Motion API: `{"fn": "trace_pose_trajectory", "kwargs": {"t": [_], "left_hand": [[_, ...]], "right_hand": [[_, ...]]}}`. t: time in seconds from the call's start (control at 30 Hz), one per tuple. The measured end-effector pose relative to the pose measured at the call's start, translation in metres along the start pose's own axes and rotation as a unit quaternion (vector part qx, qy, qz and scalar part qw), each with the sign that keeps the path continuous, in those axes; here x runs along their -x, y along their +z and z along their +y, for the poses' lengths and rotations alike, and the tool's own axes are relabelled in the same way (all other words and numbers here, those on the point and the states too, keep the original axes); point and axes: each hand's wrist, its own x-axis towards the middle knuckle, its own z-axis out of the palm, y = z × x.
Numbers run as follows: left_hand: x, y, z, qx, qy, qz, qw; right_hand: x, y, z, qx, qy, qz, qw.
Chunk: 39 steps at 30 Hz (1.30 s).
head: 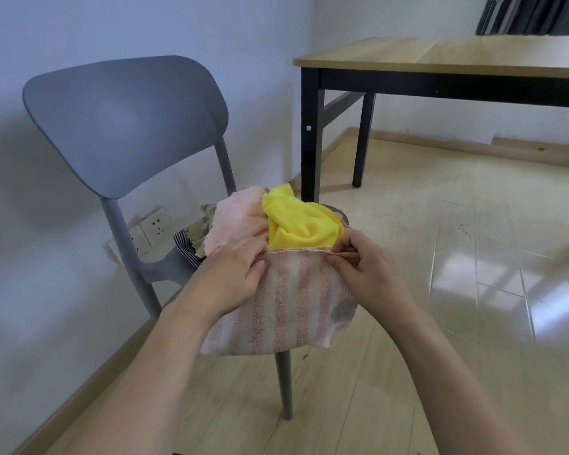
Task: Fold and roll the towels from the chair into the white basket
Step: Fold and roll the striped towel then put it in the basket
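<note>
Fingers [344, 262] of both hands pinch the top edge of the pink-and-white striped terry towel [286, 307], left hand [235, 270] and right hand [363, 264] at opposite corners. It hangs off the front of the grey plastic chair [125, 126]; a crumpled yellow cloth [299, 221] lies behind it. Folding appears underway. Next: a squared fold, then rolling. White basket not visible.

Fluffy terry striped towel [286, 310], matt grey plastic chair [125, 123], glossy wood-look floor [473, 274], wood-grain tabletop [457, 55].
</note>
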Motion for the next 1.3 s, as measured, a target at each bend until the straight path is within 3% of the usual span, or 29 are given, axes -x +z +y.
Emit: {"fn": "trace_pose_trajectory", "kwargs": {"t": [0.23, 0.47, 0.63, 0.73, 0.8, 0.9, 0.97, 1.1, 1.3], "left_hand": [[0.001, -0.003, -0.002, -0.067, -0.016, -0.046, 0.997], [0.002, -0.009, 0.001, -0.094, -0.032, -0.042, 0.994], [0.006, -0.034, 0.014, -0.014, -0.134, -0.098, 0.986], [0.002, -0.036, 0.013, -0.043, -0.163, -0.149, 0.974], [0.0, -0.031, 0.011, -0.098, -0.162, -0.131, 0.973], [-0.002, -0.016, 0.003, -0.181, -0.143, -0.044, 0.972], [-0.002, -0.008, -0.002, -0.204, -0.146, -0.037, 0.967], [-0.001, -0.001, -0.008, -0.203, -0.124, -0.054, 0.97], [0.002, -0.01, -0.009, -0.139, -0.127, -0.017, 0.982]], "right_hand": [[0.0, 0.002, 0.003, 0.017, -0.007, 0.012, 1.0], [0.0, 0.004, 0.007, 0.021, -0.007, 0.024, 0.999], [-0.001, 0.005, 0.009, 0.029, -0.002, 0.028, 0.999], [-0.001, 0.006, 0.007, 0.018, 0.008, 0.021, 1.0], [-0.001, 0.006, 0.006, 0.004, 0.016, 0.018, 1.0], [0.0, 0.006, 0.006, 0.003, 0.028, 0.013, 1.0], [0.0, 0.006, 0.005, 0.031, 0.023, -0.001, 0.999], [0.001, 0.007, 0.001, 0.028, 0.022, -0.003, 0.999], [0.002, 0.005, -0.006, 0.014, 0.019, -0.012, 1.0]]}}
